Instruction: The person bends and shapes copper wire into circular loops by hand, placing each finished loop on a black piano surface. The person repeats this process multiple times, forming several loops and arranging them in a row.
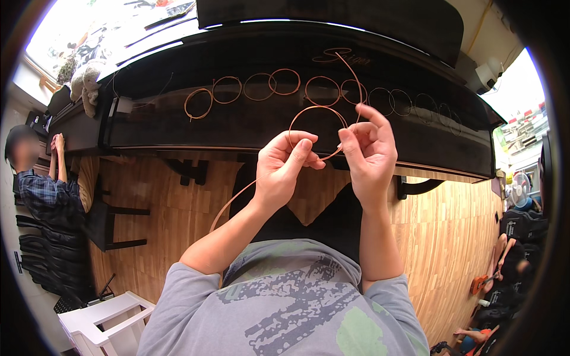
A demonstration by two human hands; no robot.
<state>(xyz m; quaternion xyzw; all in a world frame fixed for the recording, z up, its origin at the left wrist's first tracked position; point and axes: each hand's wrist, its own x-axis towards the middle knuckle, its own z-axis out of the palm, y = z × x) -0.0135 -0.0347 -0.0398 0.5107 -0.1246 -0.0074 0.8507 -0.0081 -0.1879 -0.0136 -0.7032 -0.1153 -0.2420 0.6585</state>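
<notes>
A copper-coloured guitar string [316,107], by its look, is bent into a ring between my two hands, above the near edge of the black piano. My left hand [280,169] pinches the ring's left side between thumb and fingers. On the other side, my right hand [369,155] grips the ring with the thumb against the fingers, its index finger raised. One loose end trails down past my left forearm; the other curves up beyond my right hand. Farther off, several thicker copper-coloured coils [198,89] and several thin, pale wire coils [401,90] lie in a row on the piano.
The black piano [196,135] spans the view before me, with a plush toy [86,83] at its left end. At far left, a person [44,184] in a checked shirt sits near a black bench [110,222]. A white stool [104,317] stands lower left.
</notes>
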